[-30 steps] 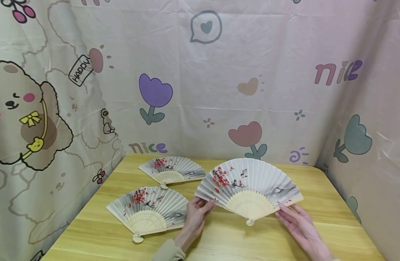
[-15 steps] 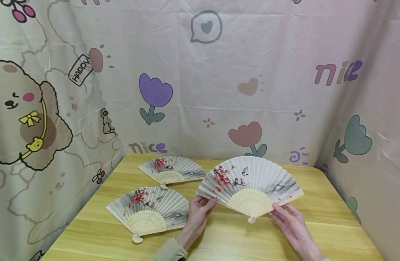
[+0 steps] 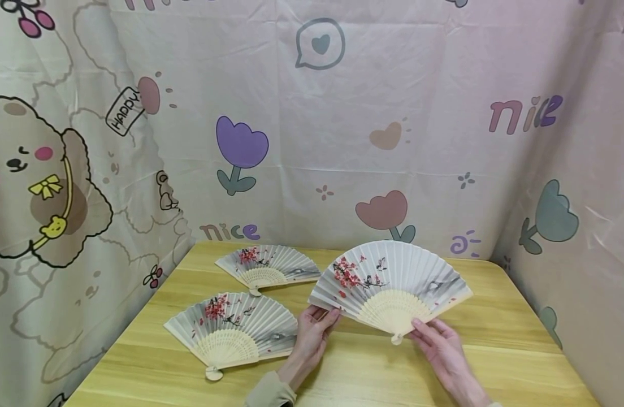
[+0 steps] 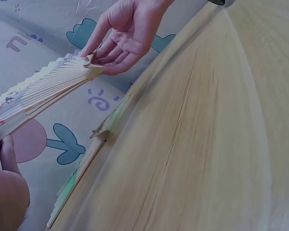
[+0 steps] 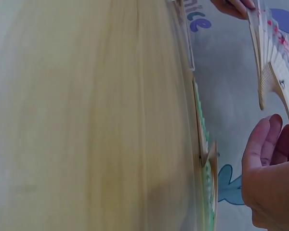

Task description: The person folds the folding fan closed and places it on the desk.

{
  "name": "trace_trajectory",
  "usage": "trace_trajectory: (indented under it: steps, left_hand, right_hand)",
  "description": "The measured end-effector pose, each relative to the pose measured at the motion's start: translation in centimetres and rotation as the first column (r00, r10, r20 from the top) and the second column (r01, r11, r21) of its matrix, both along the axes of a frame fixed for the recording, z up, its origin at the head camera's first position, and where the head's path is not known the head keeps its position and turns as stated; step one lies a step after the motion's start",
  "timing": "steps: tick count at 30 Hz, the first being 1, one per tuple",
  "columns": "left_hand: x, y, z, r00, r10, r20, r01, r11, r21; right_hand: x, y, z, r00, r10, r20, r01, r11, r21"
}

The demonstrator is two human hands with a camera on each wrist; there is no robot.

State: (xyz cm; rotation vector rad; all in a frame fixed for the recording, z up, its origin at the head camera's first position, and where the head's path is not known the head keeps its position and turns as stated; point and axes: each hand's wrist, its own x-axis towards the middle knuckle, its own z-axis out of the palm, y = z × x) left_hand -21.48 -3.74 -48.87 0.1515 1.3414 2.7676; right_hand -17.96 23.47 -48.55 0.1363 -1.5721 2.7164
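An open folding fan [image 3: 393,268], pale with red blossoms and cream slats, is held up over the table between both hands. My left hand [image 3: 312,339] pinches its left outer slat, thumb on top. Close to the pivot, the right hand [image 3: 444,350] pinches the right outer slat between thumb and fingers. The left wrist view shows the right hand [image 4: 132,31] right beside the pivot of this fan [image 4: 62,86]. Two matching folding fans lie spread on the table: a near-left one [image 3: 228,328], partly covered by the left hand, and a far-left one [image 3: 267,265].
A wooden table [image 3: 383,379] carries the fans. Printed cloth [image 3: 312,124] hangs behind it and along both sides. Green-tinted fan edges [image 4: 70,190] show low along the table's far side in the left wrist view, and similar edges [image 5: 202,120] in the right.
The right hand has slid down along the fan's right slat toward the pivot. The left hand and the held fan have shifted slightly right and up. The two table fans stay put.
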Motion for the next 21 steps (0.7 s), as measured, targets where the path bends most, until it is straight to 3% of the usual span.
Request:
trace_trajectory:
  steps: [11,16,21]
  left_hand:
    - [0.0,0.2,0.0,1.0,-0.027,0.006,0.026,0.999,0.048]
    - [0.1,0.3,-0.1,0.996,-0.086,-0.034,0.087,0.995,0.048]
    - [0.3,0.5,-0.2,0.982,-0.162,-0.096,0.165,0.986,0.025]
  right_hand:
    - [0.1,-1.4,0.2,0.995,-0.065,0.072,0.061,0.997,0.046]
    - [0.3,-1.7,0.2,0.995,-0.075,0.058,0.074,0.997,0.026]
    - [0.4,-2.0,0.1,0.996,-0.075,0.057,0.073,0.997,0.038]
